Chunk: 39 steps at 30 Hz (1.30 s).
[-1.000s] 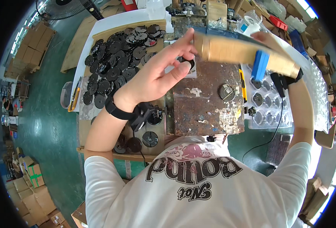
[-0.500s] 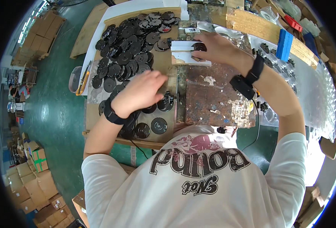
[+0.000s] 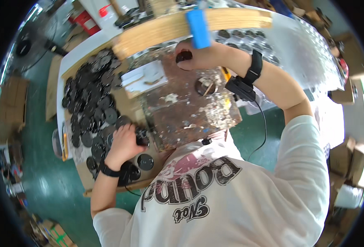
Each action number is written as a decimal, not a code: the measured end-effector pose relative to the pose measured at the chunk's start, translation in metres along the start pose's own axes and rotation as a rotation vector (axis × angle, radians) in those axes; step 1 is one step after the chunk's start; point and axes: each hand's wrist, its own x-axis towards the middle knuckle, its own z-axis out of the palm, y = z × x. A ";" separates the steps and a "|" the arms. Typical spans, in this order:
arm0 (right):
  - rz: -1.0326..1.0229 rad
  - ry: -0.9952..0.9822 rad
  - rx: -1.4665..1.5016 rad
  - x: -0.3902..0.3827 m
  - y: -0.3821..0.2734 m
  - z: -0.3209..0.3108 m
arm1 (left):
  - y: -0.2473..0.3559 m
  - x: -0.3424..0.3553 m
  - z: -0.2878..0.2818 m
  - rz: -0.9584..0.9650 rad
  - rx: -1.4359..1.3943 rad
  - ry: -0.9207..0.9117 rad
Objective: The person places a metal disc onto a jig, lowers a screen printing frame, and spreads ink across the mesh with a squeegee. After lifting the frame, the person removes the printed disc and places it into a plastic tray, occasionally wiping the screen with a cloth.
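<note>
My right hand point(image 3: 200, 57) is closed around a dark round disc point(image 3: 185, 60), raised beyond the far part of the stained work board point(image 3: 176, 111). To its left, a white block with a narrow groove point(image 3: 145, 77) lies on the board with no hand on it. My left hand point(image 3: 124, 143) is down at the board's left edge, fingers curled against a black round part point(image 3: 142, 136); the fingers partly cover it. A large heap of black discs point(image 3: 89, 94) spreads beyond my left hand. One loose disc point(image 3: 145, 161) lies nearer to me.
A long wooden bar point(image 3: 157, 31) crosses the far side, with a blue block point(image 3: 198, 29) on it. A small round dish point(image 3: 206, 86) stands on the board. Clear plastic with several dark parts point(image 3: 248, 41) lies at the far right. A cable point(image 3: 265, 127) hangs from my right wrist.
The view has swung right. My right hand has left the white block and moved right with a dark disc. My left hand has come down onto the black part near the board's edge.
</note>
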 end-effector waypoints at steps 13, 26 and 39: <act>0.272 -0.126 -0.127 -0.194 0.082 -0.022 | -0.027 0.001 -0.010 0.013 -0.440 -0.053; 0.219 0.062 -0.169 -0.188 0.054 -0.056 | -0.026 0.024 -0.070 0.148 -1.071 0.111; 0.263 0.378 -0.024 -0.104 0.010 -0.107 | 0.030 0.143 -0.067 0.292 -0.290 0.672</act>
